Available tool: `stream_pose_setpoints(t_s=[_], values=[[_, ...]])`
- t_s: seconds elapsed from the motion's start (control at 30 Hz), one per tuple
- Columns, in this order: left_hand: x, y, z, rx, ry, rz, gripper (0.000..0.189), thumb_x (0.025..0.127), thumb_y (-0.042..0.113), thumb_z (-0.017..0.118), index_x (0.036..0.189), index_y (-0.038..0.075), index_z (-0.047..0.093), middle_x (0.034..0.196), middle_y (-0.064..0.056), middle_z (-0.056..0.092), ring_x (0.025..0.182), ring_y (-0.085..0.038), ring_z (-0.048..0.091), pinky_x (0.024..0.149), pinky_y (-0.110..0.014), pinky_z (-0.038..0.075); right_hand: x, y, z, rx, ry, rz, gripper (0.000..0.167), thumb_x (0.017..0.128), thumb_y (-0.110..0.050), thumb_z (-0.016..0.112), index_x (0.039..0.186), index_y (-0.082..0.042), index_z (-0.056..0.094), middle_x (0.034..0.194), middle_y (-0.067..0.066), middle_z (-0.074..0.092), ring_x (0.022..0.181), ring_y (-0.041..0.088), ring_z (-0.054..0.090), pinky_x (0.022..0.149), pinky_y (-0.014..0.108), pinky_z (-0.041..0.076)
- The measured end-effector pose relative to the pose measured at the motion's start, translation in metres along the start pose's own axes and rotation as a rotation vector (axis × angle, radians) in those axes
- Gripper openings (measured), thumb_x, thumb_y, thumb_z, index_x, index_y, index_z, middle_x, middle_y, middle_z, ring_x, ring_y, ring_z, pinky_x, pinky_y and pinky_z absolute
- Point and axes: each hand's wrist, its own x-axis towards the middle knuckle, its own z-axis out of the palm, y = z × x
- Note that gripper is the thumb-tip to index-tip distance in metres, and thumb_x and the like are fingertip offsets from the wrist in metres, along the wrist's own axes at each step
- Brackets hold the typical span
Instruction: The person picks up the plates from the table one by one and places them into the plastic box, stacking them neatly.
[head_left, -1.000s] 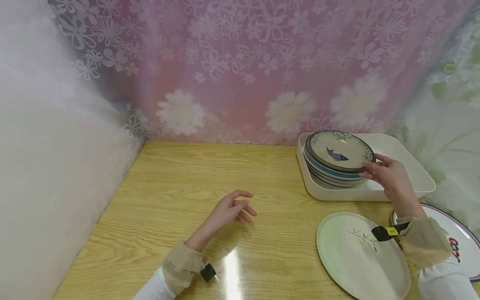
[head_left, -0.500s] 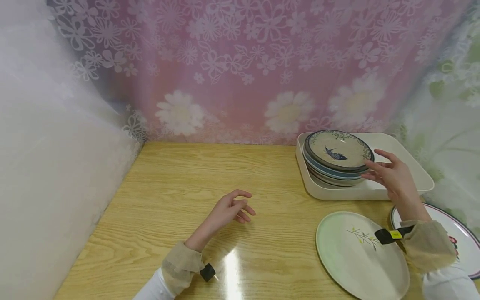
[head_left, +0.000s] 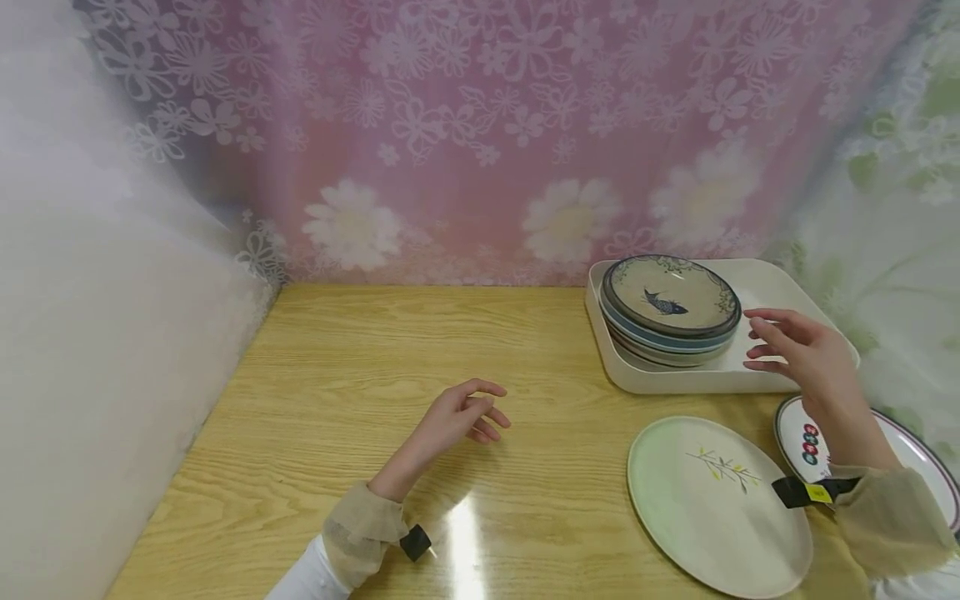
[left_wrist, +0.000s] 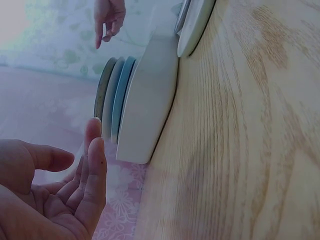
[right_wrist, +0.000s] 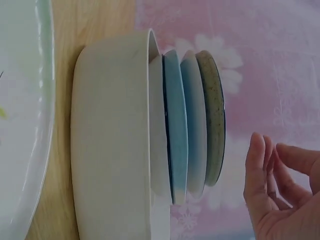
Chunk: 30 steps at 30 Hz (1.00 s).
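A stack of several plates stands in the left part of a white plastic bin (head_left: 675, 382). On top lies a plate with a blue fish and a dark rim (head_left: 675, 287); a blue plate edge (right_wrist: 176, 125) shows lower in the pile. Just right of the stack, apart from it, my right hand (head_left: 813, 358) hovers over the bin with loosely bent fingers and nothing in them. My left hand (head_left: 453, 417) is held above the wooden table, fingers relaxed, also holding nothing. In the left wrist view the left fingers (left_wrist: 95, 170) overlap the near end of the stack.
In front of the bin lies an oval pale plate with a leafy twig (head_left: 712, 508). A white plate with a dark rim and red marks (head_left: 918, 467) sits to its right, partly behind my right forearm. A pink floral curtain (head_left: 465, 167) closes off the back of the table (head_left: 360, 350).
My right hand has let go of the fish plate's edge and drawn back to the right. The plate rests on the stack. My left hand stays in place.
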Motion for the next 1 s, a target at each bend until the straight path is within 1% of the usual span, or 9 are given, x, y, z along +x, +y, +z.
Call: stream_pose_setpoints(t_s=[0.1,0.17,0.3,0.43,0.5,0.57,0.67,0.73,1.0], values=[[0.000,0.001,0.001,0.002,0.000,-0.002,0.030,0.108,0.014,0.046,0.132,0.003,0.060,0.102,-0.020,0.075,0.087,-0.037,0.074,0.080,-0.050,0.061,-0.005,0.002,-0.004,-0.110,-0.001,-0.025,0.018,0.102,-0.017,0.061,0.114,-0.024,0.073,0.090,-0.009,0.068,0.072,0.009,0.068,0.063,0.022,0.060],[0.000,0.001,0.002,0.005,-0.002,-0.002,0.030,0.108,0.014,0.046,0.132,0.002,0.060,0.102,-0.019,0.075,0.088,-0.038,0.073,0.080,-0.049,0.061,-0.009,0.005,-0.007,-0.257,-0.022,-0.036,0.017,0.103,-0.020,0.060,0.114,-0.027,0.071,0.089,-0.012,0.068,0.072,0.007,0.069,0.064,0.020,0.059],[0.001,0.001,0.003,0.007,-0.013,0.002,0.032,0.109,0.014,0.046,0.132,-0.002,0.059,0.102,-0.019,0.075,0.089,-0.042,0.072,0.080,-0.048,0.061,-0.018,0.019,-0.013,-0.560,-0.150,-0.071,0.019,0.106,-0.020,0.056,0.119,-0.017,0.069,0.089,-0.015,0.069,0.074,0.006,0.070,0.064,0.023,0.060],[0.002,0.000,0.003,0.007,-0.024,0.011,0.033,0.109,0.014,0.045,0.132,-0.005,0.058,0.102,-0.019,0.075,0.089,-0.041,0.073,0.080,-0.050,0.061,-0.023,0.039,-0.013,-0.771,-0.276,-0.087,0.031,0.105,-0.019,0.058,0.127,0.001,0.065,0.102,0.007,0.073,0.080,0.008,0.069,0.064,0.028,0.060],[0.002,0.000,0.004,0.006,-0.029,0.015,0.032,0.109,0.013,0.045,0.132,-0.005,0.059,0.102,-0.019,0.075,0.088,-0.039,0.073,0.080,-0.051,0.061,-0.023,0.049,-0.012,-0.851,-0.310,-0.097,0.031,0.102,-0.016,0.062,0.125,0.004,0.066,0.106,0.017,0.072,0.084,0.014,0.069,0.064,0.028,0.059],[0.002,0.000,0.005,0.005,-0.034,0.016,0.032,0.109,0.013,0.045,0.131,-0.005,0.059,0.102,-0.019,0.075,0.088,-0.039,0.073,0.080,-0.051,0.061,-0.023,0.059,-0.011,-0.934,-0.338,-0.109,0.027,0.099,-0.014,0.066,0.119,0.003,0.070,0.106,0.018,0.072,0.084,0.017,0.069,0.065,0.027,0.057],[0.001,0.001,0.005,0.008,-0.035,0.015,0.031,0.109,0.014,0.046,0.130,-0.003,0.060,0.102,-0.019,0.074,0.088,-0.040,0.073,0.080,-0.051,0.061,-0.022,0.070,-0.009,-1.014,-0.364,-0.118,0.019,0.095,-0.013,0.071,0.109,-0.001,0.075,0.100,0.010,0.073,0.085,0.018,0.067,0.068,0.027,0.056],[0.001,0.001,0.005,0.008,-0.034,0.011,0.031,0.109,0.014,0.046,0.129,-0.003,0.061,0.102,-0.019,0.074,0.088,-0.041,0.073,0.080,-0.051,0.061,-0.021,0.076,-0.009,-1.046,-0.374,-0.117,0.016,0.094,-0.014,0.072,0.106,-0.004,0.076,0.096,0.005,0.073,0.083,0.012,0.065,0.069,0.027,0.055],[0.000,-0.001,0.005,0.017,-0.030,0.005,0.031,0.109,0.015,0.046,0.129,-0.002,0.062,0.102,-0.018,0.075,0.084,-0.031,0.074,0.079,-0.048,0.061,-0.013,0.087,-0.010,-1.067,-0.439,-0.110,0.010,0.090,-0.008,0.074,0.099,-0.003,0.073,0.090,0.002,0.070,0.081,0.009,0.061,0.068,0.030,0.053]])
